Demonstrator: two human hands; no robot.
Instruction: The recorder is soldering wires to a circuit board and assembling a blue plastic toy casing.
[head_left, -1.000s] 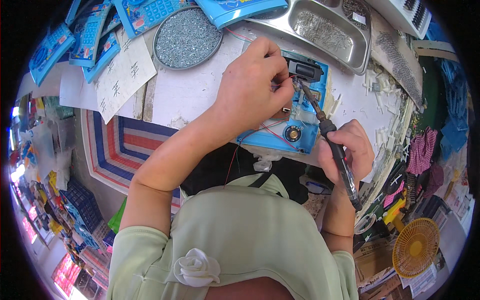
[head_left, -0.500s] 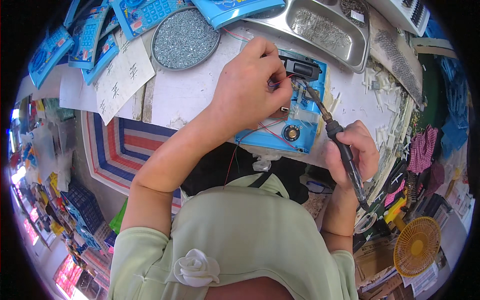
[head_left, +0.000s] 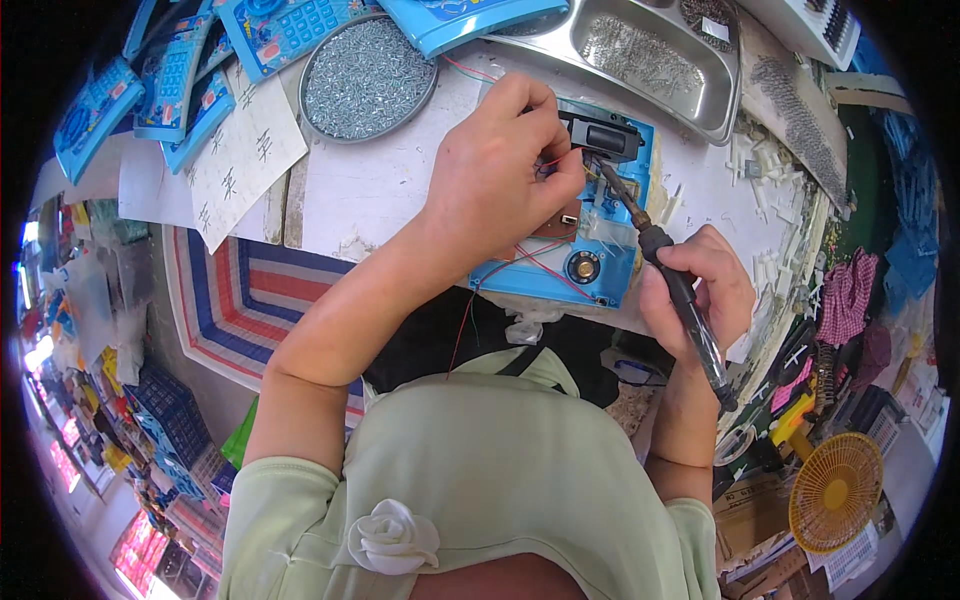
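A black soldering iron is gripped in my right hand. Its metal tip points up and left, close to the lower edge of a black battery box. My left hand is closed in a pinch over the work, with thin red and dark wires at its fingertips. Beneath lies an open blue plastic casing holding a round speaker and a brown circuit board. Loose red wires cross the casing. My left hand hides part of the casing and board.
A round dish of small metal pins stands at the back left beside several blue toy casings. A steel compartment tray with small metal parts is behind the work. White plastic bits are scattered to the right.
My right hand has shifted slightly up and left, taking the soldering iron with it. The tip now sits a little further left by the battery box. My left hand stays nearly still.
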